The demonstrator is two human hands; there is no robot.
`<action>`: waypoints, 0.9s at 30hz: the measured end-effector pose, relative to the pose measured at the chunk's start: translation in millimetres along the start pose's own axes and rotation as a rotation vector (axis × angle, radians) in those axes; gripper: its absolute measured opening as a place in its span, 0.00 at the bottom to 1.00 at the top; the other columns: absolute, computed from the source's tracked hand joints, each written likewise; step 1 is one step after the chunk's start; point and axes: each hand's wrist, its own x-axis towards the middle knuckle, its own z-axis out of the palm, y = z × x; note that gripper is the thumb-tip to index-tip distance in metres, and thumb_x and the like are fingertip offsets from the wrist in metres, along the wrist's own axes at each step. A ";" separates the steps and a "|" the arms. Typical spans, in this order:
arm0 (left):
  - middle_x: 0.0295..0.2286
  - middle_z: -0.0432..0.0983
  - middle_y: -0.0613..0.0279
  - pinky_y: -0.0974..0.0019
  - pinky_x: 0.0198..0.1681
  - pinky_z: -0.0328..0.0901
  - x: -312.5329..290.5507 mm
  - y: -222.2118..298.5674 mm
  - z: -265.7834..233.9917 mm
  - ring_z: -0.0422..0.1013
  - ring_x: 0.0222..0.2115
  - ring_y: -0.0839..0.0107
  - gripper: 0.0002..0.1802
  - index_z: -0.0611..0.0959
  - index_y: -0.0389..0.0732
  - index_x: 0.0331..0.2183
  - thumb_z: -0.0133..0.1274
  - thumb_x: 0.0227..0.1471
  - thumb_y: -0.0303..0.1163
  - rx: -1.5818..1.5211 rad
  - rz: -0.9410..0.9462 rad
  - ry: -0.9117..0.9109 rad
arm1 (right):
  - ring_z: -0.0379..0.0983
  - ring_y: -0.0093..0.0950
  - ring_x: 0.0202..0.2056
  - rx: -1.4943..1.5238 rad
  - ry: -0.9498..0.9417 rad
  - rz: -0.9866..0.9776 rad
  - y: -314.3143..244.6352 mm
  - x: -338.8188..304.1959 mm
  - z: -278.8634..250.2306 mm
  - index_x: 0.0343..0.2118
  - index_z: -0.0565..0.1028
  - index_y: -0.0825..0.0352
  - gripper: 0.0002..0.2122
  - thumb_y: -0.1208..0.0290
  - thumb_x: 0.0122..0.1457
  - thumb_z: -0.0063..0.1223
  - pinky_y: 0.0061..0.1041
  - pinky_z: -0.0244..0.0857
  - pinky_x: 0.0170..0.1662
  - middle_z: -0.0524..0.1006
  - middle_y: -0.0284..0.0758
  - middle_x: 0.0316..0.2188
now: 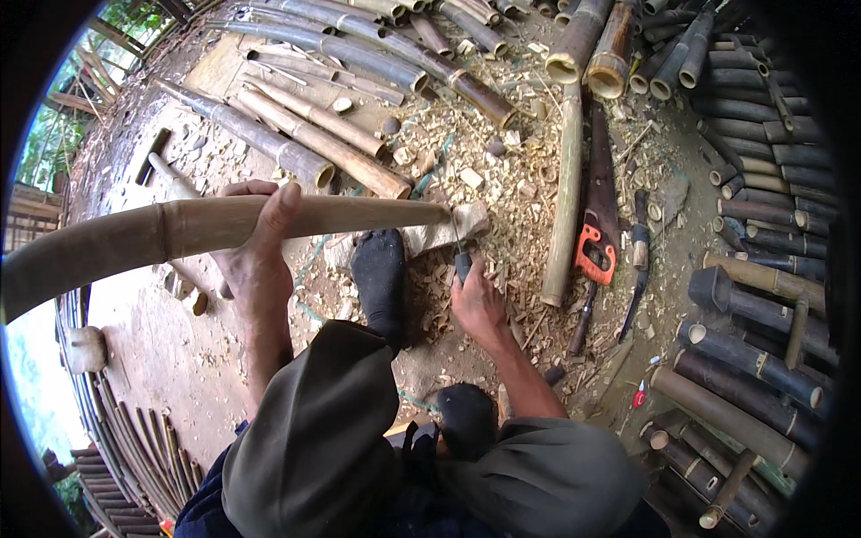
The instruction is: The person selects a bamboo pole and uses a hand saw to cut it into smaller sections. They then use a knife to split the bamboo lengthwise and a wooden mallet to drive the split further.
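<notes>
My left hand is wrapped round a long bamboo pole, which runs from the left edge toward the middle and narrows at its right end. My right hand is closed on the dark handle of a narrow-bladed knife. Its thin blade points up and meets or lies beside the pole's tip; I cannot tell whether it cuts in. Behind the tip lies a pale wooden block on the ground. My foot in a black sock is close to the block, below the pole.
Wood chips litter the ground. To the right lie an orange-handled saw, a pale bamboo length and a long-handled blade. Bamboo tubes are stacked at the far right. A mallet and cut bamboo poles lie beyond my left hand.
</notes>
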 end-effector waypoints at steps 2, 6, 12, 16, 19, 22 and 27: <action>0.37 0.76 0.62 0.71 0.48 0.65 5.2 0.6 9.5 0.71 0.39 0.75 0.21 0.80 0.36 0.44 0.72 0.49 0.28 -0.045 0.027 0.007 | 0.80 0.55 0.30 0.001 0.140 -0.187 27.4 13.9 -0.4 0.57 0.59 0.75 0.24 0.59 0.70 0.47 0.49 0.74 0.32 0.81 0.53 0.32; 0.38 0.78 0.59 0.67 0.49 0.67 5.7 -12.3 -0.4 0.73 0.40 0.73 0.22 0.80 0.34 0.44 0.72 0.48 0.26 -0.157 -0.002 0.189 | 0.78 0.61 0.32 0.202 0.141 -0.155 -6.8 -22.4 -17.5 0.51 0.66 0.72 0.20 0.58 0.69 0.48 0.53 0.71 0.35 0.80 0.56 0.33; 0.39 0.77 0.57 0.63 0.53 0.68 8.0 -7.1 -5.1 0.75 0.42 0.69 0.19 0.79 0.35 0.44 0.66 0.50 0.16 -0.314 0.010 -0.029 | 0.80 0.56 0.31 0.310 0.321 -0.445 -46.4 -45.4 -70.3 0.46 0.69 0.71 0.15 0.61 0.70 0.50 0.49 0.71 0.31 0.80 0.55 0.30; 0.40 0.76 0.56 0.59 0.55 0.69 10.4 -10.9 -2.7 0.77 0.42 0.66 0.21 0.77 0.36 0.45 0.65 0.50 0.16 -0.387 0.049 -0.160 | 0.82 0.51 0.30 0.066 0.202 -0.281 -27.6 -17.2 -45.9 0.50 0.68 0.73 0.18 0.59 0.71 0.47 0.45 0.73 0.28 0.80 0.52 0.33; 0.40 0.76 0.56 0.58 0.55 0.70 6.5 -15.5 -3.8 0.77 0.42 0.66 0.21 0.77 0.36 0.45 0.65 0.49 0.17 -0.325 0.073 -0.105 | 0.79 0.56 0.30 0.071 0.009 0.003 14.2 16.6 -22.4 0.53 0.66 0.71 0.19 0.57 0.71 0.45 0.48 0.72 0.30 0.80 0.55 0.34; 0.39 0.77 0.56 0.60 0.54 0.70 -5.1 -6.8 -8.3 0.77 0.41 0.67 0.20 0.78 0.35 0.44 0.66 0.49 0.18 -0.195 0.064 -0.034 | 0.76 0.61 0.31 0.078 0.153 -0.272 15.5 0.0 -23.1 0.49 0.66 0.69 0.16 0.60 0.71 0.46 0.49 0.70 0.31 0.79 0.56 0.32; 0.38 0.79 0.57 0.63 0.53 0.68 -4.8 -1.4 -1.2 0.76 0.41 0.69 0.18 0.79 0.35 0.43 0.67 0.50 0.19 -0.145 0.137 0.025 | 0.79 0.51 0.26 0.325 0.293 -0.430 -44.6 -38.9 -53.2 0.45 0.65 0.70 0.14 0.62 0.71 0.48 0.45 0.70 0.26 0.78 0.50 0.23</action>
